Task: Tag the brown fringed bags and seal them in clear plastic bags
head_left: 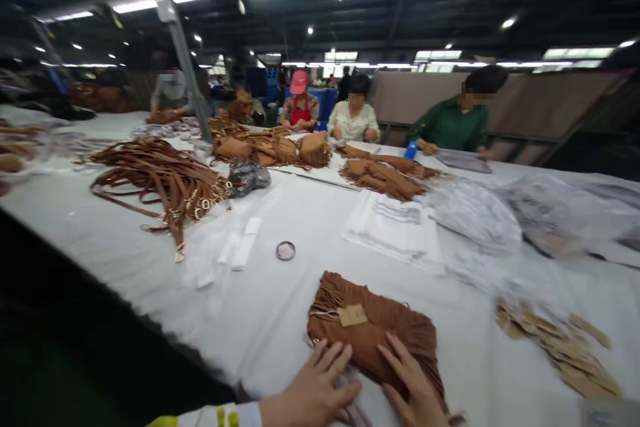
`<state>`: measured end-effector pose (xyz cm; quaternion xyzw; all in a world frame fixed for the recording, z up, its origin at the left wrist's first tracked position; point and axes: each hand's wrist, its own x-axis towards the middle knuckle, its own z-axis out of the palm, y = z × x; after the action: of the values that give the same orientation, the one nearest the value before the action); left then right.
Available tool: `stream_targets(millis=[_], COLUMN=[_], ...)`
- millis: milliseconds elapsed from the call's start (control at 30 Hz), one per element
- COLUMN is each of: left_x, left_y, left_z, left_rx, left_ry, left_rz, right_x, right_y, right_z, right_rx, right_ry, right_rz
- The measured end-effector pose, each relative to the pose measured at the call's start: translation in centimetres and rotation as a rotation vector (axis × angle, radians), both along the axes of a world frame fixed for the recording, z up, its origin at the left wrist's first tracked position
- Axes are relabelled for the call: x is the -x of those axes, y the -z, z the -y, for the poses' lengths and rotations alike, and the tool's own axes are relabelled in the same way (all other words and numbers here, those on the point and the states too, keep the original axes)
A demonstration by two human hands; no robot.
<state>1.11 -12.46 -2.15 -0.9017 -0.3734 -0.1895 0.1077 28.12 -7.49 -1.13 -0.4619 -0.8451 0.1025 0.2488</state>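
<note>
A brown fringed bag (360, 343) lies flat on the white-covered table in front of me, with a tan paper tag (353, 315) on its upper part. My left hand (320, 383) rests at the bag's lower left edge, fingers spread and fingertips touching it. On the lower right of the bag lies my right hand (413, 380), its fingers stretched out and apart. Beneath and between the hands some thin, pale purplish material shows; what it is I cannot make out.
Left stands a heap of brown straps (165, 180) with gold clasps, beside a dark plastic bundle (249, 177). A tape roll (285, 251), folded white bags (393, 227), clear plastic (475, 213) and tan tags (560, 343) lie around. Several people sit across the table (310, 213) near more fringed bags (383, 173).
</note>
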Motion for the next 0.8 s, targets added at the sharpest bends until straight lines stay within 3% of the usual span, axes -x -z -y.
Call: stream_targets(millis=[167, 333, 467, 533, 600, 700, 800], left_x=[-0.9, -3.3, -1.8, -0.2, 1.1, 1.9, 1.3], left_y=[1.0, 1.0, -0.4, -0.6, -0.2, 1.1, 1.7], left_z=[-0.5, -1.6, -2.7, -3.7, -4.8, -5.9, -6.0], left_rx=[0.031, 0.027, 0.006, 0.036, 0.121, 0.228, 0.163], left_ry=[-0.046, -0.151, -0.138, -0.201, -0.284, -0.266, -0.211], left_rz=[0.175, 0.291, 0.2, 0.176, 0.18, 0.199, 0.282], right_x=[1.0, 2.9, 2.1, 1.2, 0.4, -0.4, -0.6], right_y=[-2.0, 0.3, 1.0, 0.5, 0.1, 0.5, 1.9], right_z=[3.6, 4.1, 3.7, 3.7, 3.7, 3.2, 2.7], right_rx=[-0.063, -0.21, -0.257, -0.261, -0.244, -0.174, -0.077], right_ry=[0.136, 0.087, 0.106, 0.141, 0.279, 0.573, 0.613], right_rz=[0.002, 0.208, 0.255, 0.259, 0.245, 0.202, 0.189])
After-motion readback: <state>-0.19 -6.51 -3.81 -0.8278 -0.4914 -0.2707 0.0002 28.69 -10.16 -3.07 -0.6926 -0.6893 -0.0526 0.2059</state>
